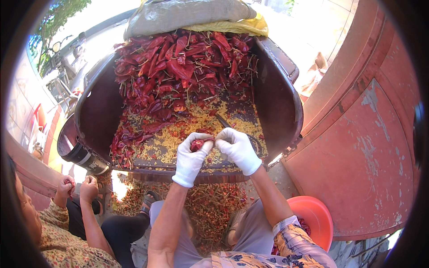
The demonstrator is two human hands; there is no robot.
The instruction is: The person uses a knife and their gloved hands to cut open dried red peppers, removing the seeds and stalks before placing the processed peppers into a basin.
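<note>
Both of my hands wear white gloves and meet above the near end of a dark cart bed [279, 96]. A dried red chili pepper [196, 145] is in the closed fingers of my left hand [187, 160]. My right hand [239, 149] pinches at the pepper's right end; its fingertips hide the exact spot. Beneath them, yellow seeds [167, 154] and red scraps are scattered over the bed. Farther back rises a large heap of dried red chilies [183, 67]. A thin dark tool [222, 120] lies among the seeds, partly behind my right hand.
At left, a co-worker's hands [88, 190] work on a red pepper. Stems and scraps [214, 210] cover the ground between my feet. An orange-red basin [325, 219] stands by my right elbow. Grey sacking [192, 20] tops the heap; a worn red metal panel [357, 165] flanks the right.
</note>
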